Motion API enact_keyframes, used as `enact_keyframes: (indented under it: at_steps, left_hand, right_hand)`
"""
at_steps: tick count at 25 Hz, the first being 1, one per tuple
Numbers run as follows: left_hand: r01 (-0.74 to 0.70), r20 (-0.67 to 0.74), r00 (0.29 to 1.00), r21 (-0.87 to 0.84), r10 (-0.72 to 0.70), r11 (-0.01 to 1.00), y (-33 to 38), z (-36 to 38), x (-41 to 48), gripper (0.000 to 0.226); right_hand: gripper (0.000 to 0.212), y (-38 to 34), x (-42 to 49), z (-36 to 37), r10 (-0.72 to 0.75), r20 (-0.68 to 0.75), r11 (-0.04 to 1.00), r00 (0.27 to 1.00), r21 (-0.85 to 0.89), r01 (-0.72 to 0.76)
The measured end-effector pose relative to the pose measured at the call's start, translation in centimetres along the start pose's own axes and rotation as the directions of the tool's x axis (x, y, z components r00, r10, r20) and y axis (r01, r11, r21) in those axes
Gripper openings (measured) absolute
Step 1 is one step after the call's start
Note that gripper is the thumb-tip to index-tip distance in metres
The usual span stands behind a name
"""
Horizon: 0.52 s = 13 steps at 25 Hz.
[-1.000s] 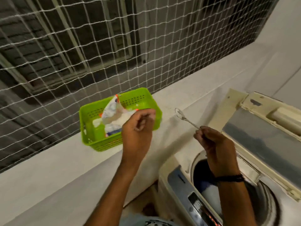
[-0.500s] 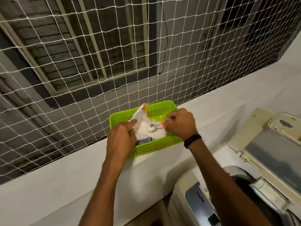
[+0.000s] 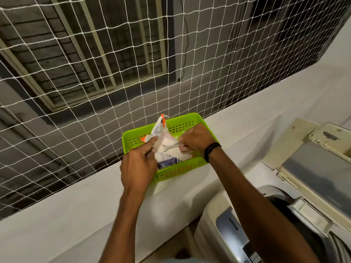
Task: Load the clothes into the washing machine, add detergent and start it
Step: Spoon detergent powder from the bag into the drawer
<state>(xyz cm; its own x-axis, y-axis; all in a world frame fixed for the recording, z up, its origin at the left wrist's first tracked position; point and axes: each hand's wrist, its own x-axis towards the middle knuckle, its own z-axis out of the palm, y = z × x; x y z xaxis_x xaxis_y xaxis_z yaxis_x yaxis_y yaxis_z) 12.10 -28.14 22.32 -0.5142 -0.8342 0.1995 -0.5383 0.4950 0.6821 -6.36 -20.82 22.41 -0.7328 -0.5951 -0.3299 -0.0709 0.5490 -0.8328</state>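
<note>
A white, orange and blue detergent packet (image 3: 161, 133) stands in a green perforated basket (image 3: 180, 169) on the white ledge. My left hand (image 3: 138, 166) pinches the packet's open edge. My right hand (image 3: 195, 139) grips a small metal spoon (image 3: 170, 147), whose bowl end reaches into the packet's mouth. The top-loading washing machine (image 3: 224, 224) stands at the lower right with its lid (image 3: 319, 168) raised. Its drum opening is dark and blurred, so I cannot make out the clothes inside.
The white ledge (image 3: 76, 205) runs from lower left to upper right under a white rope net (image 3: 95, 73). Behind the net are a barred window and a grey wall. A black band sits on my right wrist.
My right hand carried the spoon from above the washing machine over to the packet, and the spoon now dips into its mouth. The view has tilted up and left.
</note>
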Motion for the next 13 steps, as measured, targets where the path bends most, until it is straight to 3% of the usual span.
enact_keyframes:
  at_steps: [3, 5, 13]
  left_hand:
    - [-0.008, -0.014, 1.000, -0.014, 0.007, 1.000, 0.0, 0.1, 0.0, 0.043]
    - [0.003, -0.007, 1.000, 0.003, -0.003, 1.000, 0.0, 0.2, 0.1, 0.043]
    - [0.056, -0.018, 0.998, 0.089, -0.055, 0.994, 0.7, 0.2, 0.0, 0.045]
  right_hand:
    - [0.010, -0.4, -0.4, 0.3, 0.032, 0.093, 0.949, 0.995, 0.310, -0.059]
    - [0.015, -0.6, -0.7, 0.1, 0.005, 0.101, 0.919, 0.995, 0.392, -0.045]
    - [0.014, -0.6, -2.7, -2.3, 0.003, -0.040, 0.906, 0.999, 0.424, 0.014]
